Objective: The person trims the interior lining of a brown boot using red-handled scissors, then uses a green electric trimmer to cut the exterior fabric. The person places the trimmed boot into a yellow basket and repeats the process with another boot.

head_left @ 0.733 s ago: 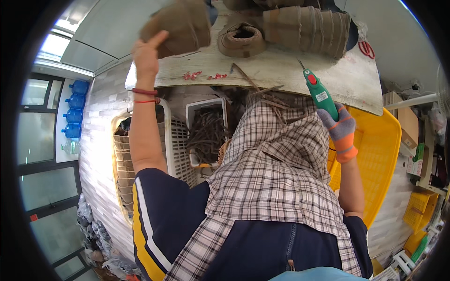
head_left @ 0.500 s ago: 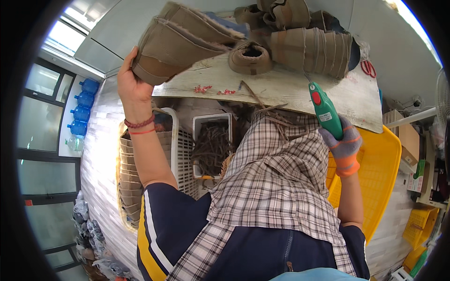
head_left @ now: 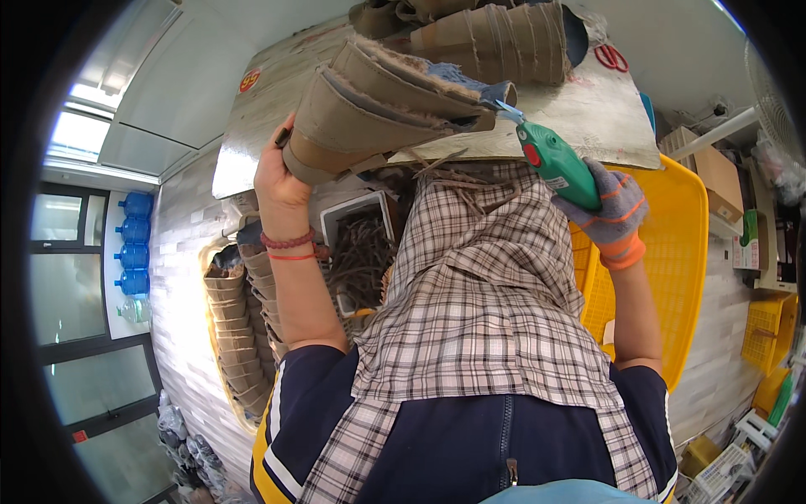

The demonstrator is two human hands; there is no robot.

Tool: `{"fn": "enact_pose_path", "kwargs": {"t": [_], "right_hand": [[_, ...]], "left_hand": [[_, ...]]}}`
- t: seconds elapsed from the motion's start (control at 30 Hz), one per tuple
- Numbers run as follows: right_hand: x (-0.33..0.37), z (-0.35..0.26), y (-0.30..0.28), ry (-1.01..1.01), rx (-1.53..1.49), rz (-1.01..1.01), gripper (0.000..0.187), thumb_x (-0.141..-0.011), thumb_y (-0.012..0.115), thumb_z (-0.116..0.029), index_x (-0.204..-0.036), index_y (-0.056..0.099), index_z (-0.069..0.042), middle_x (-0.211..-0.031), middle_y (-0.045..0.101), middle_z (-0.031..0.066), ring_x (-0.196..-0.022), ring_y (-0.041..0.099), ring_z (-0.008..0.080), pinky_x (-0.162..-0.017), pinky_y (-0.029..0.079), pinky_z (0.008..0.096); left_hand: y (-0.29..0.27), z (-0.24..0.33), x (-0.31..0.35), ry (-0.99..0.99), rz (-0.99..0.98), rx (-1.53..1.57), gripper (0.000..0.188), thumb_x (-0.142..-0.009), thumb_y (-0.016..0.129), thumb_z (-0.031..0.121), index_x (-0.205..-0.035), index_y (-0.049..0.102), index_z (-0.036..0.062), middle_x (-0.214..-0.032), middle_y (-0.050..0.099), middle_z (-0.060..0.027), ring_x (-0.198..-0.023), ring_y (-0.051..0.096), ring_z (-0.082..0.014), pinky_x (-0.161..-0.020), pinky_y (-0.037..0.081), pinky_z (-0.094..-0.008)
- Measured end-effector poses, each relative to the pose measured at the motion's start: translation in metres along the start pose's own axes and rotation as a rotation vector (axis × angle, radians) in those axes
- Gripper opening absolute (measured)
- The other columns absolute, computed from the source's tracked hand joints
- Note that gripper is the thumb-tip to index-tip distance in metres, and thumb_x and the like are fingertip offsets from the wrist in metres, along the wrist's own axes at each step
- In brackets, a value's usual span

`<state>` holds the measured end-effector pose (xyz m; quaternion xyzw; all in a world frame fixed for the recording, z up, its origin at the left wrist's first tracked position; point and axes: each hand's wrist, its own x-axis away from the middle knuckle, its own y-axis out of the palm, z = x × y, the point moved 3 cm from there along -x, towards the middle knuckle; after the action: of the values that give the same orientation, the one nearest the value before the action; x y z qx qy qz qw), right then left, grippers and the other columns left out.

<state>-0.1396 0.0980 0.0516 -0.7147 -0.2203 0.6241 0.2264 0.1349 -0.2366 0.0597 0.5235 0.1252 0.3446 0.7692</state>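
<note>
My left hand [head_left: 281, 175], bare with a beaded bracelet at the wrist, grips the closed end of a nested stack of brown fleece-lined shoe uppers [head_left: 353, 118]. The stack is held tilted above the table's near edge, its fleecy openings facing right, with blue fabric showing inside. In its grey and orange glove, my right hand [head_left: 620, 202] is closed round a green hand-held power tool [head_left: 561, 168] with a red button. The tool's narrow tip is at the right end of the stack, by the blue fabric; whether it touches cannot be made out.
On the pale table [head_left: 571, 126] lie another row of nested uppers [head_left: 495, 42] and red-handled scissors [head_left: 611, 57]. Brown strips [head_left: 470, 181] rest on my checked apron. Below stand a white box of strips [head_left: 361, 252], a basket of uppers [head_left: 235, 336] and a yellow crate [head_left: 684, 252].
The stack in my left hand has come lower and to the right. The green tool has moved left and up, so its tip is now beside the stack.
</note>
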Motion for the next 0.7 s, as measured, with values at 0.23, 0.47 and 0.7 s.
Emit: {"fn": "enact_pose_path", "kwargs": {"t": [0.23,0.47,0.7], "right_hand": [[0.016,0.006,0.003,-0.012,0.021,-0.053,0.062,-0.055,0.086,-0.036,-0.101,0.062,-0.004,-0.079,0.065,0.0085,-0.064,0.059,0.0254,-0.058,0.048,0.0344],[0.014,0.007,0.006,0.077,-0.091,-0.135,0.061,-0.054,0.086,-0.034,-0.103,0.063,-0.006,-0.086,0.067,0.0085,-0.07,0.061,0.0268,-0.063,0.05,0.035],[-0.004,-0.007,0.008,0.159,-0.272,-0.166,0.054,-0.057,0.085,-0.034,-0.099,0.065,-0.006,-0.079,0.066,0.0098,-0.066,0.062,0.0267,-0.061,0.05,0.0341]], "left_hand": [[-0.018,-0.026,-0.01,-0.082,0.02,0.054,0.023,-0.095,0.045,0.012,-0.108,0.056,-0.004,-0.111,0.062,-0.0177,-0.101,0.061,-0.03,-0.088,0.051,-0.0416],[-0.01,-0.044,-0.012,-0.179,-0.059,0.13,0.025,-0.096,0.044,0.012,-0.111,0.054,-0.005,-0.112,0.061,-0.0203,-0.102,0.06,-0.0322,-0.09,0.05,-0.0441],[0.009,-0.061,-0.005,-0.178,-0.079,0.113,0.029,-0.096,0.045,0.014,-0.116,0.051,-0.0064,-0.118,0.058,-0.0215,-0.107,0.058,-0.0332,-0.092,0.048,-0.0455]]}}
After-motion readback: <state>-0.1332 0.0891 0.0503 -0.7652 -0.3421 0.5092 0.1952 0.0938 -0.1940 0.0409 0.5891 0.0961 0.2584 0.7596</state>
